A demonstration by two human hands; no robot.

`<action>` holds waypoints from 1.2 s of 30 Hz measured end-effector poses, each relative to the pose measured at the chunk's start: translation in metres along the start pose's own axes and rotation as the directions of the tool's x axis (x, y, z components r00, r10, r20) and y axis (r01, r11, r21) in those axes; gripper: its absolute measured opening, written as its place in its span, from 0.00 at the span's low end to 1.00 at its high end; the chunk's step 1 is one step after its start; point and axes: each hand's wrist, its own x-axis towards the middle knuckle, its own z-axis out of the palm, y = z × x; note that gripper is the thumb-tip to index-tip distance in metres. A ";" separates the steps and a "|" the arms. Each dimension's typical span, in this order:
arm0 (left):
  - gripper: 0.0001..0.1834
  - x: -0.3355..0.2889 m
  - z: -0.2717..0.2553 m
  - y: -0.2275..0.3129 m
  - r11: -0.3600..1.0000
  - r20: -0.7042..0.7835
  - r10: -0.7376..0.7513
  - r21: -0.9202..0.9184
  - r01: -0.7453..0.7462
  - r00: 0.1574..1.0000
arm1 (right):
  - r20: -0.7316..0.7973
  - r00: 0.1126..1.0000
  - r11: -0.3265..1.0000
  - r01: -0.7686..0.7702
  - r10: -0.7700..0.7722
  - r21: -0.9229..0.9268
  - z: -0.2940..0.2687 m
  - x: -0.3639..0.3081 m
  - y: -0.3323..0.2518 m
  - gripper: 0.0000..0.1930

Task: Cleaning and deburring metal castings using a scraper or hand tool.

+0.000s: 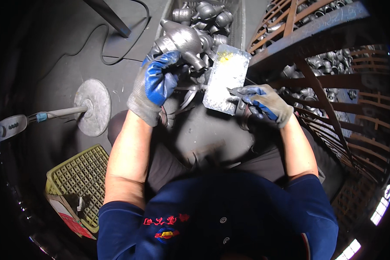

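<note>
My left hand (pixel 156 84), in a grey glove with blue coated palm, is closed round one end of a grey metal valve-body casting (pixel 182 38). The casting has a bulging middle and a short neck, and is held up in front of the crate. My right hand (pixel 264 103), gloved alike, lies at the right edge of a pale, worn metal plate (pixel 226 80) with a yellow smear near its top. Its fingers are drawn together and point left over the plate; a dark tip shows there, but what they hold is unclear.
Beyond the hands, a grey plastic crate (pixel 243 19) holds several similar castings (pixel 208 9). Rusty metal cages (pixel 320 80) with more castings stand on the right. At left are a round-based stand (pixel 93 108), a yellow-green plastic basket (pixel 80 186) and a cable (pixel 104 43) on the floor.
</note>
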 end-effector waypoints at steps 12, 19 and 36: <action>0.20 0.022 0.039 0.052 0.599 0.024 -0.510 -0.708 0.375 0.860 | -0.167 0.934 0.948 0.309 -0.317 -0.073 0.050 -0.004 -0.066 0.21; 0.15 0.022 0.045 0.045 0.622 -0.029 -0.492 -0.711 0.328 0.870 | -0.202 0.925 0.945 0.327 -0.323 -0.013 0.071 0.008 -0.058 0.21; 0.17 0.016 0.040 0.039 0.646 -0.068 -0.516 -0.686 0.336 0.854 | -0.211 0.705 0.669 0.469 -0.677 -0.577 0.075 0.031 -0.044 0.19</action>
